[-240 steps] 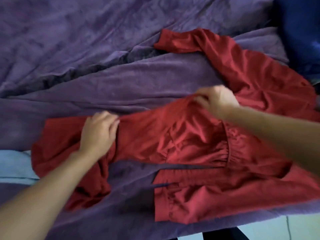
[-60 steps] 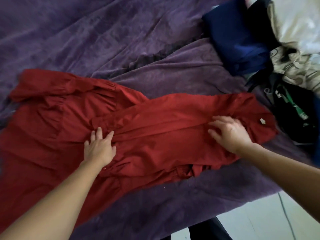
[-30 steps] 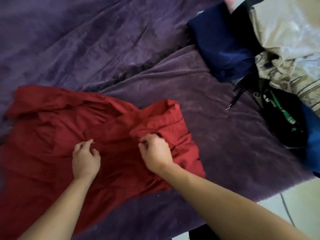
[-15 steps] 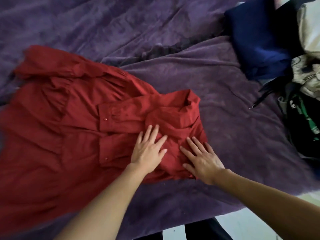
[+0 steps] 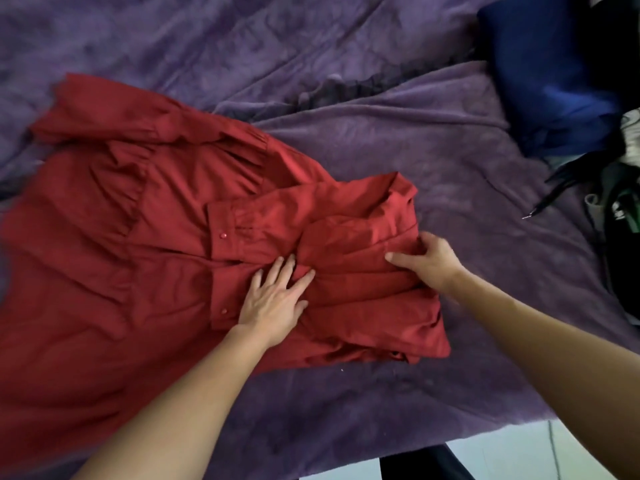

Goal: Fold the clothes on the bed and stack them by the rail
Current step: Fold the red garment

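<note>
A red dress (image 5: 166,237) with buttoned cuffs lies spread on the purple blanket (image 5: 450,161). Its right end is folded back over itself into a thick wad. My left hand (image 5: 275,299) lies flat on the cloth beside that fold, fingers spread and pressing down. At the wad's right edge, my right hand (image 5: 427,263) has its thumb on top pointing left. Its fingers are curled at the edge, gripping the folded layers. The skirt part at the left stays unfolded and wrinkled.
A pile of other clothes sits at the right: a dark blue garment (image 5: 554,84), and black cloth with green markings (image 5: 620,216) below it. The bed's near edge and pale floor (image 5: 519,455) show at the bottom right.
My right hand has shifted from lying flat on the fold's lower part to gripping its right edge. My left hand stays flat in about the same spot on the dress.
</note>
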`<state>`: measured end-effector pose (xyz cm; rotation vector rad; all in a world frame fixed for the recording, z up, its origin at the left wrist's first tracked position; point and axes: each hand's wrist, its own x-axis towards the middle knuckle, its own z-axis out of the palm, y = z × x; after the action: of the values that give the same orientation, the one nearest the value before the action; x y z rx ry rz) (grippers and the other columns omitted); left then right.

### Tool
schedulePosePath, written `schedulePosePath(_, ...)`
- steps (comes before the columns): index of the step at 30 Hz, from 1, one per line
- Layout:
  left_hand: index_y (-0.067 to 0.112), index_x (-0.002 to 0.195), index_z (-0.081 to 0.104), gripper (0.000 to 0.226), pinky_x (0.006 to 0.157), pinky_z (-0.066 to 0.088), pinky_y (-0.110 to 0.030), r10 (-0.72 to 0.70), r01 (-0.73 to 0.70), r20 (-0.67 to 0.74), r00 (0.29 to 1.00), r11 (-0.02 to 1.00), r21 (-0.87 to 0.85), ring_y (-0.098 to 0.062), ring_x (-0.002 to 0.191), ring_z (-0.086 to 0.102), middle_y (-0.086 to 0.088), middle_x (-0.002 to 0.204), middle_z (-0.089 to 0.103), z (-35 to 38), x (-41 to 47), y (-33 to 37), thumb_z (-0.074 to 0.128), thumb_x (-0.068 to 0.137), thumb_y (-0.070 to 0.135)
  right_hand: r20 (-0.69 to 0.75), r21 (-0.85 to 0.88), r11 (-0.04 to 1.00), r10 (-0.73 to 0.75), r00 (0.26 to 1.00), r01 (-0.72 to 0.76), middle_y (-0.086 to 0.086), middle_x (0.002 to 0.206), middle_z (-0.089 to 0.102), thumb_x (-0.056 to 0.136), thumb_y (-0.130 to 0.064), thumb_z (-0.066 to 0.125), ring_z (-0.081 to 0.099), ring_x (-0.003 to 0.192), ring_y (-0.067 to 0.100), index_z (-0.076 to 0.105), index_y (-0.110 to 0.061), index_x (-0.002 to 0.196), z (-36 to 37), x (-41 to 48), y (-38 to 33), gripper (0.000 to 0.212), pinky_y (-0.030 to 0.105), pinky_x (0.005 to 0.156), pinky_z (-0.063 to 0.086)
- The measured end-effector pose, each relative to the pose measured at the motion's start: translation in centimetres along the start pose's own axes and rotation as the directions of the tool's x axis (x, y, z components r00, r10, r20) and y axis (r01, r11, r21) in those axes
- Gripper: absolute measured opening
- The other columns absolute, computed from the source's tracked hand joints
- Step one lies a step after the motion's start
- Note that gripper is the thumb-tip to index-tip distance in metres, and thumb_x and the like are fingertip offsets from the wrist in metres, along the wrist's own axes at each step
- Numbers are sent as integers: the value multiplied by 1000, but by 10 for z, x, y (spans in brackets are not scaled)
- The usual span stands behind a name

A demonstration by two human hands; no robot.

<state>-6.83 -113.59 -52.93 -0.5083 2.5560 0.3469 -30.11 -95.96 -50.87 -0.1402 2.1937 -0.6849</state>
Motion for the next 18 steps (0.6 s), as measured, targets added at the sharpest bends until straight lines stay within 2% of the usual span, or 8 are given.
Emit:
schedulePosePath(3, 38, 150, 14, 59, 111, 22, -37, 33, -49, -107, 994, 988, -146, -21, 145, 17, -6, 158, 18, -12, -8, -12, 40, 97, 43, 7, 73, 991, -112, 994, 111, 4, 96, 72, 73, -19, 82, 68, 88, 15, 67, -10, 103, -2, -32, -19, 35, 38, 85, 56)
schedulePosePath(6, 20, 145, 38, 53, 102, 37, -42, -88, -30, -304, 949, 932, -362, -29, 129, 43, -13, 142, 45, -34, -30, -49, 52, 94, 26, -122, 113, 953, -268, 956, 282, -3, 93, 72, 73, -19, 81, 65, 77, 1, 66, -14, 100, 11, -74, -70, 31, 23, 73, 54)
schedulePosePath(8, 13, 138, 48, 47, 99, 41, -45, -172, -6, -371, 913, 902, -433, -31, 121, 49, -13, 133, 52, -45, -52, -88, 56, 91, 17, -125, 118, 934, -323, 938, 337, 0, 98, 72, 75, -19, 80, 68, 88, 10, 63, -14, 106, 39, -101, -108, 36, 32, 81, 54)
schedulePosePath(10, 9, 132, 53, 45, 97, 42, -46, -235, 29, -408, 882, 892, -451, -33, 116, 52, -13, 128, 55, -53, -81, -135, 58, 88, 10, -94, 30, 929, -366, 926, 370, 8, 115, 67, 77, -21, 78, 64, 105, 23, 56, -11, 124, 84, -121, -148, 52, 40, 93, 50)
schedulePosePath(11, 8, 130, 55, 43, 96, 43, -46, -264, 43, -431, 863, 888, -459, -34, 114, 53, -13, 125, 56, -57, -95, -160, 59, 87, 7, -83, -18, 922, -386, 919, 386, 11, 122, 63, 79, -21, 76, 60, 110, 26, 50, -11, 131, 109, -127, -167, 59, 37, 97, 46)
schedulePosePath(13, 4, 125, 57, 41, 94, 44, -46, -306, 65, -471, 828, 885, -460, -36, 109, 55, -16, 119, 58, -62, -126, -211, 60, 84, 1, -46, -100, 903, -423, 905, 417, 13, 124, 61, 81, -21, 73, 58, 112, 28, 44, -14, 138, 162, -135, -204, 64, 27, 94, 41)
schedulePosePath(15, 1, 122, 59, 40, 92, 46, -47, -341, 101, -492, 801, 887, -450, -39, 105, 55, -19, 113, 58, -61, -151, -258, 59, 82, -4, 5, -151, 897, -419, 908, 415, 15, 120, 62, 84, -19, 70, 58, 110, 31, 40, -15, 140, 215, -139, -232, 64, 28, 90, 40)
schedulePosePath(18, -2, 118, 60, 38, 90, 45, -48, -413, 179, -491, 767, 872, -455, -41, 101, 55, -23, 108, 58, -56, -172, -308, 60, 80, -6, 236, -209, 895, -345, 908, 394, 18, 124, 59, 86, -15, 66, 57, 114, 34, 32, -13, 146, 284, -139, -249, 70, 35, 96, 43)
